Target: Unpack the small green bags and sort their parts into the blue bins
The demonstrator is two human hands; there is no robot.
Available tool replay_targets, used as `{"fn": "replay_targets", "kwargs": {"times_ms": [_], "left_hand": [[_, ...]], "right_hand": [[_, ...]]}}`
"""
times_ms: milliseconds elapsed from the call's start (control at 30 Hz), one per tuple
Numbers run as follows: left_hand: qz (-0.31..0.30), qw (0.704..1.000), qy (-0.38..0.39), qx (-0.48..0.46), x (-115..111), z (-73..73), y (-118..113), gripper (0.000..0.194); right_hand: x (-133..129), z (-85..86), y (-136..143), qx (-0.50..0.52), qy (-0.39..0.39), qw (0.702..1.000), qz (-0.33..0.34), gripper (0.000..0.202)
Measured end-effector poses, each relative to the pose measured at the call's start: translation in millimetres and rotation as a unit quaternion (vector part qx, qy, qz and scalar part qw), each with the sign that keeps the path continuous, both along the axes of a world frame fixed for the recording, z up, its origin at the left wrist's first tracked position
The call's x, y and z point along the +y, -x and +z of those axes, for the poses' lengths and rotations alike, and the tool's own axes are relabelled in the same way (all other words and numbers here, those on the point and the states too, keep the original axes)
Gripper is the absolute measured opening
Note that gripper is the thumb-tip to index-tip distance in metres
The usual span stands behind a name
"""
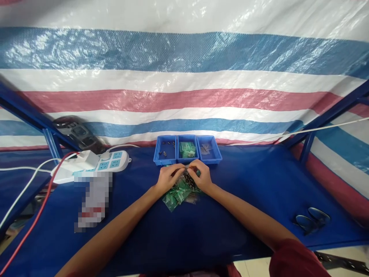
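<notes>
Blue covers the table (248,238), with a pile just below both hands, near the three bins. The pile is made up of green packets (179,192) and small dark parts (190,181). The left hand (170,177) and right hand (201,176) meet over its far side, tips almost touching. Each has thumb and finger drawn in to a narrow pinch; whatever sits between them is too small to tell.

Beyond the hands, the bins stand side by side. The left bin (165,162) holds a few small dark pieces, the middle bin (188,159) more green packets, the right bin (211,158) small clear packets.

Far left lies a white power strip (122,162) with plugs (89,158) in it and a red cable (43,207) running nearer. A pixelated patch (96,204) sits just nearer. Glasses (313,221) rest at the right. Behind hangs a striped sheet (184,100).
</notes>
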State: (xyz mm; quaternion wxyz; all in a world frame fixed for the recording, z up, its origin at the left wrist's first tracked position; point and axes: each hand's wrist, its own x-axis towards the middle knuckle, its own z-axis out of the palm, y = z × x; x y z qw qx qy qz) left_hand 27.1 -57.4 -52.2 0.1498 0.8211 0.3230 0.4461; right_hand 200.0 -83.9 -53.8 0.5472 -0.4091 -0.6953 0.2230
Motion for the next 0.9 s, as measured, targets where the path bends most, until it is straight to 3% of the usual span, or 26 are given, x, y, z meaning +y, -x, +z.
{"fn": "replay_targets", "kwargs": {"times_ms": [633, 900], "left_hand": [[-0.010, 1.000, -0.002, -0.003, 1.0, 4.2, -2.5, 0.010], [-0.041, 0.999, 0.013, 0.010, 3.7, 7.9, -3.5, 0.011]], "right_hand": [[0.2, -2.5, -1.9, -0.019, 0.022, 1.000, -0.005, 0.018], [0.6, -0.9, -0.5, -0.016, 0.029, 0.999, -0.021, 0.020]]}}
